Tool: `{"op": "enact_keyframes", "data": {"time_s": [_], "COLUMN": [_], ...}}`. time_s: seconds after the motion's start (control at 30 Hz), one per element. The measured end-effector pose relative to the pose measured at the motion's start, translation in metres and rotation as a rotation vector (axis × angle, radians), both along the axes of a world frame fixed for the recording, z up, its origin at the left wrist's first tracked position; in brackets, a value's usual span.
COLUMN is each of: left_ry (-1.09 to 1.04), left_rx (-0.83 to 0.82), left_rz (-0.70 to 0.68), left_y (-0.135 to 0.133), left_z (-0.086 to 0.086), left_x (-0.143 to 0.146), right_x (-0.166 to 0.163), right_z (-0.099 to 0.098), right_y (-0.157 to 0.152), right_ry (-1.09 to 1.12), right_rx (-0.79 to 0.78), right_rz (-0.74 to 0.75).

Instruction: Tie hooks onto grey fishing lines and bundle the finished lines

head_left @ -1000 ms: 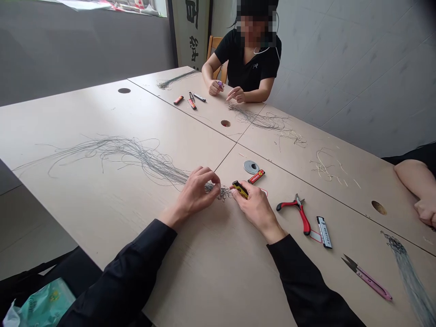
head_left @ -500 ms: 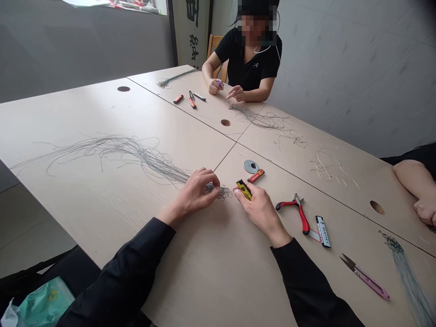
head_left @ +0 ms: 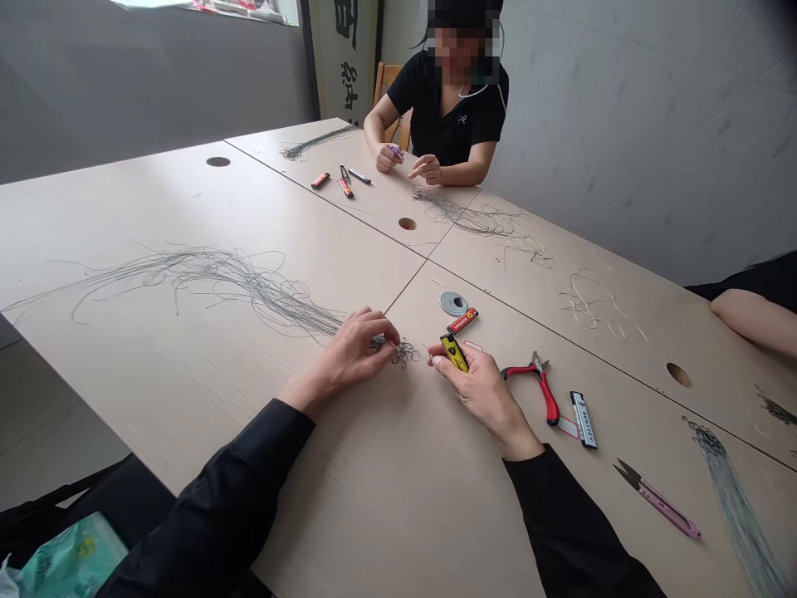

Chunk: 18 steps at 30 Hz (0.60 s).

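Note:
Thumb and fingers curled together, my left hand pinches the bundle of thin dark cords near its looped, tangled end. The loops stick out past my fingertips on the table. The strands trail away to the left. My right hand grips a yellow and black lighter, which stands tilted above the fingers. Its thumb and index fingertips meet close to the loops; a fine strand seems to reach them. No flame shows. Behind it lie a red lighter and a grey metal disc.
Right of my hand lie red-handled pliers, a silver lighter, pink thread snips and another cord bundle. A co-worker sits across with more cords; another person's arm rests at the right.
My right hand has shifted slightly right and down, and the lighter now stands more upright in it. My left hand keeps its pinch. The arm at the far right has drawn back.

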<state>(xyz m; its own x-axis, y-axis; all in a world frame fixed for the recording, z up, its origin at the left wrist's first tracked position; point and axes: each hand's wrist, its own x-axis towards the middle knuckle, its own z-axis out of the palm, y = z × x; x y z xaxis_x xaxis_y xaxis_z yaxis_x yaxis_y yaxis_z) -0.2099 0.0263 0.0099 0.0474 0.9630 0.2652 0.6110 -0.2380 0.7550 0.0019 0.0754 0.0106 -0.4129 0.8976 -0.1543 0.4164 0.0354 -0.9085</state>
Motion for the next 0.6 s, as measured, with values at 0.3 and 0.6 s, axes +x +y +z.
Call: {"op": "enact_keyframes", "data": {"time_s": [0.3,0.6], "left_ry": [0.030,-0.042], "left_rx": [0.041,0.106], "left_rz": [0.033,0.293], "left_y": [0.003,0.005], "left_z": [-0.007,-0.009], "left_x": [-0.002,-0.009], "right_x": [-0.001,0.000], "right_z": [0.001,0.001], "right_y": [0.002,-0.001], "right_ry": [-0.050,-0.264], "right_rx": [0.046,0.218], "right_rz": [-0.039,-0.013]}}
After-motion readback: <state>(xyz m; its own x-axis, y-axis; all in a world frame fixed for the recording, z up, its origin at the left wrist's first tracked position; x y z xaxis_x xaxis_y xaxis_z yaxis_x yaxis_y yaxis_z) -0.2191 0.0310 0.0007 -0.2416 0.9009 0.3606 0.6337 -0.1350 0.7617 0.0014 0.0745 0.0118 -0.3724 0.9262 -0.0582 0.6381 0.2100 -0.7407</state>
